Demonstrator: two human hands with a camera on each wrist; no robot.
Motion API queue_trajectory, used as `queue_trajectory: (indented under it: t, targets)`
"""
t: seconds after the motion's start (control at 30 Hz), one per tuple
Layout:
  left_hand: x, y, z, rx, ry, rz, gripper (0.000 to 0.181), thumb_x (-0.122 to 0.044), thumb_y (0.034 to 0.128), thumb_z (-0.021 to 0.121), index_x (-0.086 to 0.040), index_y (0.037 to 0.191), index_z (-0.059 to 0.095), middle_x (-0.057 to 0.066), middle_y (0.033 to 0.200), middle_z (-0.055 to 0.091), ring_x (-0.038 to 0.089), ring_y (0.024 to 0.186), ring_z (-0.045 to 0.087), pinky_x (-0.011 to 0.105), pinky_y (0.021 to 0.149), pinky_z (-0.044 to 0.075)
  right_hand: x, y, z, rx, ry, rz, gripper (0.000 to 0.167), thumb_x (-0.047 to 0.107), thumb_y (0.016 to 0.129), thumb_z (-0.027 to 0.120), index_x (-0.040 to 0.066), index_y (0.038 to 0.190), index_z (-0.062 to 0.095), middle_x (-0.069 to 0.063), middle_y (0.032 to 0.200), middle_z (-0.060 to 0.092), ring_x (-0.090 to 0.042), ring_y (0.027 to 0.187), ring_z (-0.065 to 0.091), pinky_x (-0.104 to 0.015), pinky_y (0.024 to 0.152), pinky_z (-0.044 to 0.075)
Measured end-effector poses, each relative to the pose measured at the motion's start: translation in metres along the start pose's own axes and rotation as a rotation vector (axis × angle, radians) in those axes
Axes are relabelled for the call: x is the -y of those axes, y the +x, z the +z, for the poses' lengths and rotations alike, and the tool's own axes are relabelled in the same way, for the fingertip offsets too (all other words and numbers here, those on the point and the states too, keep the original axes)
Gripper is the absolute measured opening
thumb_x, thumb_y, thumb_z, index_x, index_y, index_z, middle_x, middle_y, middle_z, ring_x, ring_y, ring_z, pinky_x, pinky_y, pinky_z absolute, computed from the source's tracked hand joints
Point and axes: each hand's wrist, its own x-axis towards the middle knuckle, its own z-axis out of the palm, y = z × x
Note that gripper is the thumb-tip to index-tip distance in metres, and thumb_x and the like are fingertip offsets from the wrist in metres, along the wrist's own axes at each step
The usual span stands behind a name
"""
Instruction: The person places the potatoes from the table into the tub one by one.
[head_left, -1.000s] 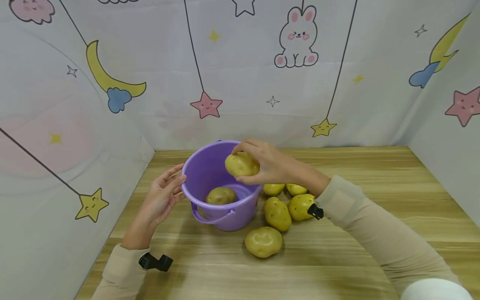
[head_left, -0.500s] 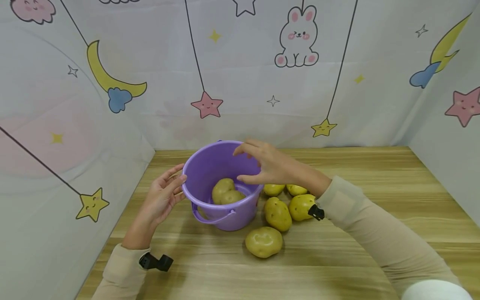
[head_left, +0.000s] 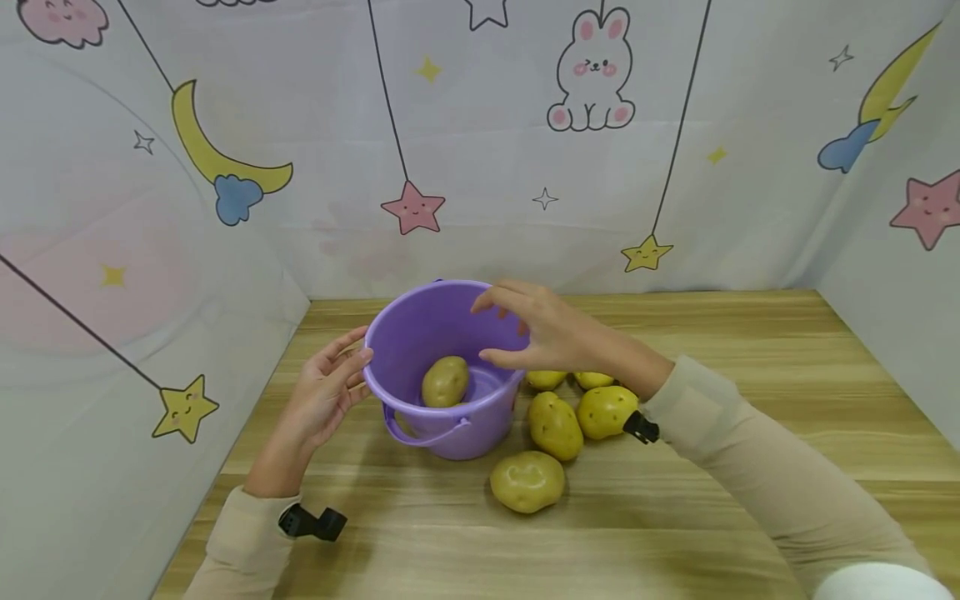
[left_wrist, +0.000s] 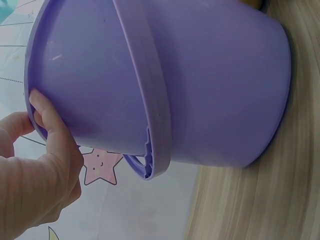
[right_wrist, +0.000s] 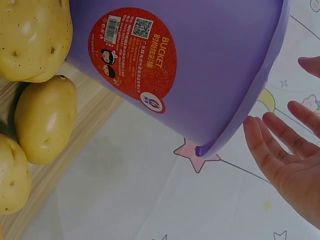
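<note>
A purple bucket [head_left: 480, 429] stands on the table, its mouth facing up and toward the camera. One potato [head_left: 446, 382] shows inside at the bottom. The left hand [head_left: 318, 396] pinches the bucket's left rim between thumb and fingers; the left wrist view shows this hand [left_wrist: 45, 170] at the rim beside the handle [left_wrist: 150, 85]. Above the right side of the mouth, the right hand [head_left: 547, 332] holds nothing, its fingers and thumb spread apart. In the right wrist view that hand [right_wrist: 290, 160] is by the rim, near the bucket [right_wrist: 200, 55] with its red label [right_wrist: 134, 60].
Right of the bucket lie several potatoes, one [head_left: 555, 427] close to its wall and another [head_left: 606, 412] beside it. A further potato [head_left: 527, 482] lies in front on the wooden table [head_left: 420, 542]. A printed cloth [head_left: 495, 150] hangs behind.
The right hand has let go of its potato, which dropped into the bucket. Two potatoes showed inside half a second ago; one shows now. The right hand has shifted slightly right.
</note>
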Motion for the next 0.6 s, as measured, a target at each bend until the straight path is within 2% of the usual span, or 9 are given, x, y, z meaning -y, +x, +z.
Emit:
queue_trajectory:
  t: [0.33, 0.6]
  targets:
    - [-0.001, 0.000, 0.001, -0.015, -0.003, -0.014, 0.050, -0.006, 0.1032, 0.055, 0.001, 0.148, 0.033, 0.012, 0.114, 0.058, 0.015, 0.090, 0.068, 0.025, 0.078, 0.060, 0.004, -0.009, -0.004, -0.032, 0.023, -0.028, 0.042, 0.020, 0.083, 0.080, 0.004, 0.117, 0.062, -0.007, 0.113, 0.063, -0.017, 0.095, 0.059, -0.022, 0.063, 0.057]
    - [0.000, 0.000, 0.000, -0.016, -0.014, -0.013, 0.049, -0.006, 0.1031, 0.055, 0.000, 0.147, 0.034, 0.013, 0.114, 0.058, 0.015, 0.089, 0.068, 0.025, 0.078, 0.060, 0.007, -0.021, -0.010, -0.065, 0.018, -0.029, 0.039, 0.019, 0.084, 0.080, 0.005, 0.116, 0.063, -0.004, 0.111, 0.065, -0.015, 0.093, 0.058, -0.028, 0.062, 0.057]
